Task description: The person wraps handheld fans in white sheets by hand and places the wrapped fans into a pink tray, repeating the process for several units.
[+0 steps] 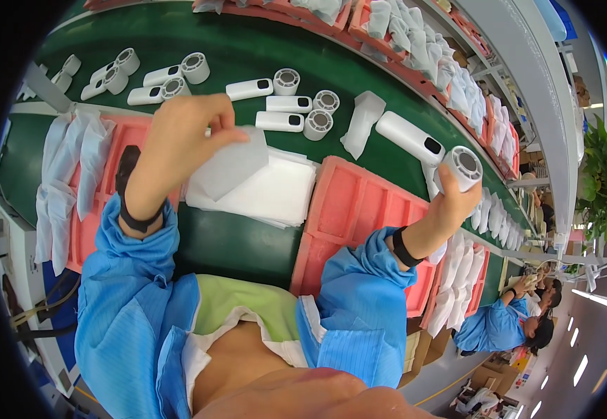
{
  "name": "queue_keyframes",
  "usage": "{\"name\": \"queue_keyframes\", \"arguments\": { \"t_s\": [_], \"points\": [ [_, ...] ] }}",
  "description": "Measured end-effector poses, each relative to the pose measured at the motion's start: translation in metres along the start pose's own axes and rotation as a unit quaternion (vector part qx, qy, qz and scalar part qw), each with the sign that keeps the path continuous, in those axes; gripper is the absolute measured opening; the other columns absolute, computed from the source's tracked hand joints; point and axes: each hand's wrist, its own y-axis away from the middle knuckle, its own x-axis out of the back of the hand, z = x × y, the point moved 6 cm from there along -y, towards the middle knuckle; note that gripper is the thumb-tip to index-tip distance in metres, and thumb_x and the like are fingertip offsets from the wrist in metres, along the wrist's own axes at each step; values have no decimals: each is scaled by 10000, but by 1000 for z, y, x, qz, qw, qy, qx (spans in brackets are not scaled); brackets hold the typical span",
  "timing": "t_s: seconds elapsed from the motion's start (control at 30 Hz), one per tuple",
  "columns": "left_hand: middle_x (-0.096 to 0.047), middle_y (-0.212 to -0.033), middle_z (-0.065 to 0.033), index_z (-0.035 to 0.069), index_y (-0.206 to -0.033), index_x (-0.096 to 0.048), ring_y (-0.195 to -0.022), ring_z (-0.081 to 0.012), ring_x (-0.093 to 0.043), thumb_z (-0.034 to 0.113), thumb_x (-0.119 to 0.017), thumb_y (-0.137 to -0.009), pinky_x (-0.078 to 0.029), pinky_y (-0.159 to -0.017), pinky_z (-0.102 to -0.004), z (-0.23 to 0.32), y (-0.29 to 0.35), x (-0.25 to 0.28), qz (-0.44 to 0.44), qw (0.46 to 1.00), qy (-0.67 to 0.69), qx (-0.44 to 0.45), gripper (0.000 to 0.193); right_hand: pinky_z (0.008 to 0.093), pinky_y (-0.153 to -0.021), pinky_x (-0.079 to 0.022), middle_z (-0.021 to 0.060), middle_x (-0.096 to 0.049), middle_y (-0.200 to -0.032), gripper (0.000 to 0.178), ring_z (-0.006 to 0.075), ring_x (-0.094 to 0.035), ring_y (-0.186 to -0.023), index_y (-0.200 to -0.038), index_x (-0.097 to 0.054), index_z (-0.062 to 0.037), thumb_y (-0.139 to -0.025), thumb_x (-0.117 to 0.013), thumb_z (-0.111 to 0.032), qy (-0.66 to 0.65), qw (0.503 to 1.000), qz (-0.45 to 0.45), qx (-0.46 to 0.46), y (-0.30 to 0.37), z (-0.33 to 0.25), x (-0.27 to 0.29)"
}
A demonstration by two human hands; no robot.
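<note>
My left hand (188, 136) pinches a corner of a thin white wrapping sheet (230, 167), lifted from a stack of similar white sheets (275, 195) below it. In my right hand (453, 206) is a white handheld fan (408, 138), gripped at its round vented head; its long body, with a dark oval display, points to the upper left. The right palm is turned away, so some fingers are hidden. A fan wrapped in white (364, 119) lies on the green work surface (247, 255) left of the held one.
Several unwrapped white fans (284, 122) lie in groups across the far side. A pink compartment tray (349, 202) sits right of the sheets; another pink tray (118, 174) with wrapped pieces (73, 157) sits left. Filled trays (422, 52) line a rack beyond. Co-workers (499, 325) sit at far right.
</note>
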Motion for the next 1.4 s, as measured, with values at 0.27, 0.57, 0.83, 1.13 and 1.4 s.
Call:
{"name": "queue_keyframes", "arguments": {
  "t_s": [0.27,0.57,0.83,1.13,1.4],
  "points": [
    [-608,-667,-78,32,-771,-626,-544,-155,-561,114,-767,-770,-442,-526,-266,27,65,75,308,951,-14,10,163,275,-799,-482,76,-644,-944,433,140,-614,-826,-1043,-606,36,-648,-775,-18,41,993,26,108,12,-23,1],
    [-655,-788,-105,65,-744,-586,-605,-296,-602,95,-693,-763,-453,-526,-415,71,46,-45,-4,974,-113,-195,112,263,-793,-478,58,-642,-912,429,128,-607,-810,-1023,-606,19,-637,-786,-34,64,992,16,105,12,-29,-4],
    [-638,-701,-72,16,-738,-604,-614,-156,-602,130,-732,-803,-469,-558,-287,25,-5,-114,-175,972,154,-32,183,254,-782,-476,52,-643,-913,467,118,-600,-822,-1049,-607,25,-623,-784,-46,63,996,-46,50,16,-33,-25],
    [-696,-784,-76,-35,-901,-694,-721,-109,-637,69,-697,-795,-501,-646,-254,-22,-29,-115,-247,914,307,-95,149,256,-777,-471,50,-647,-919,482,119,-600,-822,-1057,-614,18,-608,-771,-63,76,990,-82,86,11,-24,-27],
    [-647,-762,-10,2,-898,-681,-707,-80,-589,5,-710,-768,-445,-601,-210,-40,69,109,465,879,49,93,134,235,-778,-459,25,-600,-910,474,109,-583,-815,-997,-598,-19,-565,-788,-61,48,996,-53,55,10,-33,-14]
  ]
}}
